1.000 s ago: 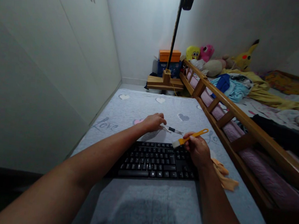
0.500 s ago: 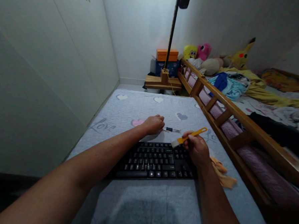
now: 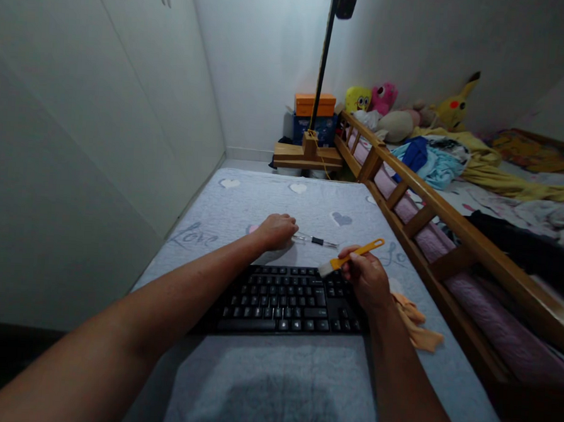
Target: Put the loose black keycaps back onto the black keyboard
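In my right hand (image 3: 366,278) is a small flat brush with a yellow handle (image 3: 362,248), its pale bristles pointing left. The bristles hover over or touch the upper right part of a black keyboard (image 3: 277,299), which lies flat across the bed; I cannot tell which. Beyond the keyboard, my left hand (image 3: 277,231) rests low over the sheet with fingers curled, and whatever they hold, if anything, is hidden. Just right of those fingers lies a thin metal tool with a black grip (image 3: 317,240). An orange-tan cloth (image 3: 418,325) lies crumpled beside my right wrist.
A wooden bed rail (image 3: 420,187) runs along the right side, with clothes and plush toys behind it. White cabinet doors (image 3: 101,132) stand on the left. At the far end are a wooden stand (image 3: 308,152) with a black pole and an orange box (image 3: 314,104).
My left hand has moved left, leaving more of the thin metal tool showing. The brush in my right hand has shifted slightly left over the keyboard.
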`<state>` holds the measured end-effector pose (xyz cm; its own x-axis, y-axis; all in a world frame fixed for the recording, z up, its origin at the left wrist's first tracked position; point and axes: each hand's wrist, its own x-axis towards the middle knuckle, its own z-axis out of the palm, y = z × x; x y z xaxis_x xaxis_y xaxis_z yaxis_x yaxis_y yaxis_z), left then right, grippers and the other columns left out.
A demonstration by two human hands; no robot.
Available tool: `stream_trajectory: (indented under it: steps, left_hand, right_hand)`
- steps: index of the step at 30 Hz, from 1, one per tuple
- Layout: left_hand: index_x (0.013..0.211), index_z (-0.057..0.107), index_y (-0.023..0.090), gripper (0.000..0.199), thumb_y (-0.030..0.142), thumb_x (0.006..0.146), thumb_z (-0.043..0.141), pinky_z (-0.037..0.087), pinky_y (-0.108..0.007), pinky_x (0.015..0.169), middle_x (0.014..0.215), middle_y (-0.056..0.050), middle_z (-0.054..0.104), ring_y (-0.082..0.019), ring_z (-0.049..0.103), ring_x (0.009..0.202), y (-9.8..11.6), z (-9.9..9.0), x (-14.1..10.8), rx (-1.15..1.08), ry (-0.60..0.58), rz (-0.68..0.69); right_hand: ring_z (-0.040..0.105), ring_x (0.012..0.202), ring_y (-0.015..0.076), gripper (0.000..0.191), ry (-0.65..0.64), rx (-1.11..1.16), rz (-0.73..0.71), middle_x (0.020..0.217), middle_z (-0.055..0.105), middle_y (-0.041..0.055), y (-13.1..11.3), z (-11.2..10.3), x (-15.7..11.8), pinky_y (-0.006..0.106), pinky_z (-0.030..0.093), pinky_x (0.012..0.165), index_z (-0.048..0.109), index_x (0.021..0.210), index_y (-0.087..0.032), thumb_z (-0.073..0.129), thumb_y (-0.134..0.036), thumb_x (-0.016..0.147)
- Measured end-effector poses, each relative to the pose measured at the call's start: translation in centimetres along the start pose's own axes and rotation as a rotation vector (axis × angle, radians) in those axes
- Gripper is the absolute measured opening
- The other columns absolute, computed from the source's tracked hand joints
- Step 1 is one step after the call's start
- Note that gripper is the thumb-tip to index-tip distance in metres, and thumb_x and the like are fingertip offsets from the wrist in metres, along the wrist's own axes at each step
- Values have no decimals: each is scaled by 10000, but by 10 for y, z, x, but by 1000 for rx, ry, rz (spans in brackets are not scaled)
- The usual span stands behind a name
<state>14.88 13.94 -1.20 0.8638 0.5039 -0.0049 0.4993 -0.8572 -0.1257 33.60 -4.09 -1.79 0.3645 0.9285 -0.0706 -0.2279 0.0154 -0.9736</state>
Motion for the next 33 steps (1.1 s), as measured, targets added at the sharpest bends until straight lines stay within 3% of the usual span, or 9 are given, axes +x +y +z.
stream_trajectory:
  steps: [10,15,20,23,28,33]
  left_hand:
    - [931,736,173,248,109,851,510,467,-319,749,937,-122,729,-234,657,928,-18,5,-26,-10,-17,-141]
    - [912,732,175,199,192,849,544,466,-320,731,964,-122,729,-251,657,943,-20,4,-43,-73,18,-249]
    - [1050,707,216,258,307,883,533,468,-276,719,1027,-65,729,-198,661,923,-30,-9,-76,-192,112,-352]
    - [1000,718,197,277,331,894,500,480,-267,717,947,-52,743,-171,665,816,-43,-14,-105,-267,148,-405]
    - [835,739,199,250,404,764,614,494,-305,685,795,-47,749,-198,645,714,-61,-1,-143,-746,367,-663]
    - [781,737,179,334,453,593,761,510,-320,701,772,-48,738,-198,647,725,-60,23,-154,-1162,548,-787]
  right_hand:
    - [454,444,87,172,-52,-71,-8,524,551,-61,-2,8,-6,189,321,424,579,813,-213,660,-332,720]
    - [505,479,108,152,-130,-236,-82,573,587,-57,-4,11,-10,217,362,458,545,811,-225,660,-300,744]
    - [523,512,120,88,-150,-391,-150,594,584,-49,-7,14,-15,239,375,483,555,786,-221,622,-276,770]
    - [563,547,131,91,-186,-408,-157,651,623,-31,-7,18,-17,243,392,489,574,825,-221,612,-303,809]
    - [582,572,136,138,-247,-399,-142,707,650,-10,1,25,-18,240,405,481,645,890,-215,652,-338,827]
    - [594,587,138,164,-276,-374,-118,714,671,2,7,30,-19,248,438,514,698,890,-204,690,-348,812]
